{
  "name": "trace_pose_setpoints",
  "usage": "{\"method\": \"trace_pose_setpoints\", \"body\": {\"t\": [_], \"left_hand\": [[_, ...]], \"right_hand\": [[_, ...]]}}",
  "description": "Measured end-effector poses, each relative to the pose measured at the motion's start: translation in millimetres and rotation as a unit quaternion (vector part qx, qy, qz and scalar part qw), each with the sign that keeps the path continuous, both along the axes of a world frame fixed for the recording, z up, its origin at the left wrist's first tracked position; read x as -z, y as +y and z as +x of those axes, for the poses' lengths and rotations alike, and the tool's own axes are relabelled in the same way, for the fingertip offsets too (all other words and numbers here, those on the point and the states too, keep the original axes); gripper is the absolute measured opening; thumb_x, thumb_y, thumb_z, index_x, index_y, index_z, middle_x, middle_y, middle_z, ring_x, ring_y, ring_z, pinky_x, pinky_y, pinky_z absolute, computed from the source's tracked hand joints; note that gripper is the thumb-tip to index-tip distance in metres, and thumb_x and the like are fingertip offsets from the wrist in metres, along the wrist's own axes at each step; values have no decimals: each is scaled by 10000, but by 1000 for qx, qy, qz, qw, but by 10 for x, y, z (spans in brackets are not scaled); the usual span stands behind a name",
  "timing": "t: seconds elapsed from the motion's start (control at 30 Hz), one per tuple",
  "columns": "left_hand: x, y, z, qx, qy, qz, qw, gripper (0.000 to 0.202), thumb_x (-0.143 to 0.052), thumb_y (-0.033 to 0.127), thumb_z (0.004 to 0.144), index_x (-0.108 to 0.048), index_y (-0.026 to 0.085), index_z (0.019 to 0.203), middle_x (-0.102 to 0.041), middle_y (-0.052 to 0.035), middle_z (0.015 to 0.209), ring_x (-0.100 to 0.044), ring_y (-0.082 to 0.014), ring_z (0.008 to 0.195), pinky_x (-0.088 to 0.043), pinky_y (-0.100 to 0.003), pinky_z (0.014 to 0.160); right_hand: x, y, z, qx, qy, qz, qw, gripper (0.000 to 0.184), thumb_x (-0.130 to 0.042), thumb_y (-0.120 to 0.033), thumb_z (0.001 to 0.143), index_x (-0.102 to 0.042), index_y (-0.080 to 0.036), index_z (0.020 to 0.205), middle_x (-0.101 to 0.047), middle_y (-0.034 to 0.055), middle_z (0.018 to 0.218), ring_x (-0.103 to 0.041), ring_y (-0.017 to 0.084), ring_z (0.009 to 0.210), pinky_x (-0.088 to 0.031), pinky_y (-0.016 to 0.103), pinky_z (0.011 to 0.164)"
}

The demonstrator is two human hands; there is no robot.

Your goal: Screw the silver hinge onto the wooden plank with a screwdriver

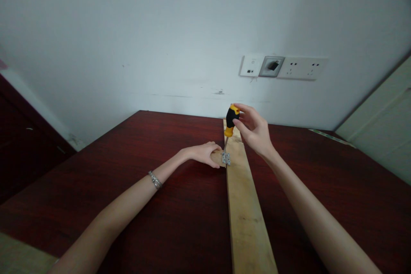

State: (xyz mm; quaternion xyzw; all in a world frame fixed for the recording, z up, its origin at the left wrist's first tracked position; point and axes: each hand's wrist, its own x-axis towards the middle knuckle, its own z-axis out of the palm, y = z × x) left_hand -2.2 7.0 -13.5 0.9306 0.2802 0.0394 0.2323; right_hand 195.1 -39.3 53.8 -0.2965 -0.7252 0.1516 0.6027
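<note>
A long wooden plank [245,205] lies lengthwise on the dark red table. At its left edge a small metal hinge [226,158] bridges the plank and a short wooden block [218,158]. My left hand [205,153] is closed around that block, thumb on the near side and fingers on the far side. In my right hand [253,128] is a screwdriver [232,117] with a black and yellow handle, gripped near its top. Its shaft slants down, and the tip meets the hinge's left leaf; a screw there is too small to make out.
The table [167,222] runs back to a pale wall. Wall sockets and switches [284,67] sit above the table's back right, one with a black plug. A flat patterned strip [332,138] lies at the far right corner, beside a pale panel [382,115].
</note>
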Motion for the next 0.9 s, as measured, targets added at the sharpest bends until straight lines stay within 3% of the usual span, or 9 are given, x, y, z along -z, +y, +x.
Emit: {"method": "trace_pose_setpoints", "body": {"t": [0.27,0.5,0.77,0.9], "left_hand": [[70,35,-8,-8,-20,-17,1000,664,-764,467,679,-534,145,1212,-537,-87,1116,-511,-240,1050,-414,-307,905],[64,33,-14,-6,-28,-22,999,666,-764,468,678,-540,150,1219,-545,-86,1113,-517,-244,1055,-410,-311,911],[54,18,-15,-16,-31,-33,999,678,-774,456,667,-537,146,1222,-542,-88,1130,-522,-242,1047,-413,-324,915],[42,12,-15,-17,-30,-35,999,672,-773,446,670,-537,147,1223,-545,-86,1123,-526,-240,1045,-416,-318,909]], "right_hand": [[-31,10,14,78,-25,21,996,371,-683,-330,799,-589,-300,1157,-549,56,1175,-594,212,1041,-565,377,822],[-86,-52,38,24,-19,7,1000,287,-548,-276,903,-601,-284,1186,-612,52,1247,-572,206,1162,-508,397,962],[-73,-31,-3,52,-6,12,999,325,-715,-349,778,-607,-289,1078,-612,31,1098,-622,195,989,-565,350,803],[-110,-86,3,29,-11,-1,1000,260,-613,-346,861,-609,-290,1114,-627,42,1134,-612,201,1036,-559,373,846]]}}
